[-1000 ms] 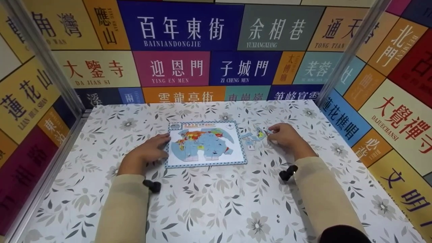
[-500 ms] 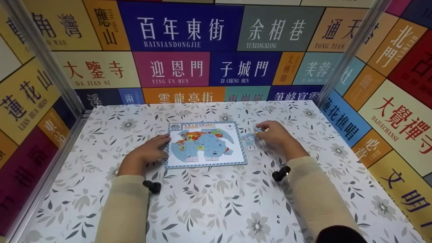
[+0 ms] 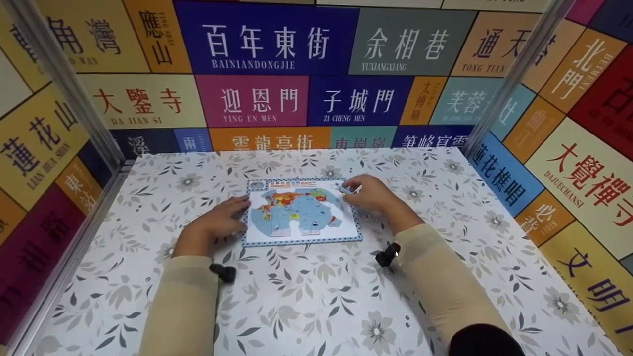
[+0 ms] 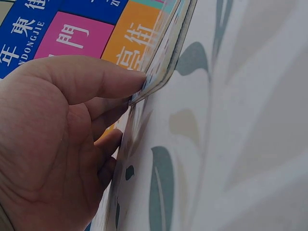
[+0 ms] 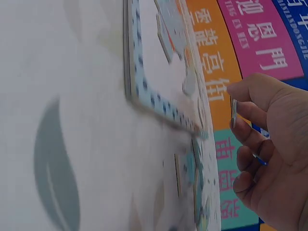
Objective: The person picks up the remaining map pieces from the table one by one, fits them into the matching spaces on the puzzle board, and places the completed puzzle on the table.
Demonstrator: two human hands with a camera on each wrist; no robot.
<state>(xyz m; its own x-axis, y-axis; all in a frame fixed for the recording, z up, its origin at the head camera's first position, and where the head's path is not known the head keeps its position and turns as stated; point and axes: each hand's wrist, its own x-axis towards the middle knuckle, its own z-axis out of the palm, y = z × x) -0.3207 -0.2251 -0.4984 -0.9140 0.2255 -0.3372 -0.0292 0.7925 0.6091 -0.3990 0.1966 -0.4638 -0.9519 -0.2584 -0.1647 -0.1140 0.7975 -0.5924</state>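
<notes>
A world map jigsaw board (image 3: 304,243) with a blue dotted border lies flat on the table. Much of its blue map is filled, with white gaps at the bottom and upper right. My left hand (image 3: 217,217) rests at the board's left edge; the thumb touches the near corner in the left wrist view. Over the board's upper right corner, my right hand (image 3: 373,194) pinches a small jigsaw piece (image 5: 234,113) between thumb and fingers. Only the piece's thin edge shows in the right wrist view. Several loose pieces (image 5: 186,171) lie beside the board, hidden behind the right hand in the head view.
White leaf-patterned cloth (image 3: 306,301) covers the table. Colourful sign-covered panels (image 3: 267,37) stand behind and on both sides, joined by metal posts (image 3: 512,74). Dark wrist-worn devices (image 3: 388,254) stick out from both sleeves.
My right hand has picked up a jigsaw piece from the loose ones and carried it left to the board's upper right corner. The left hand has stayed put.
</notes>
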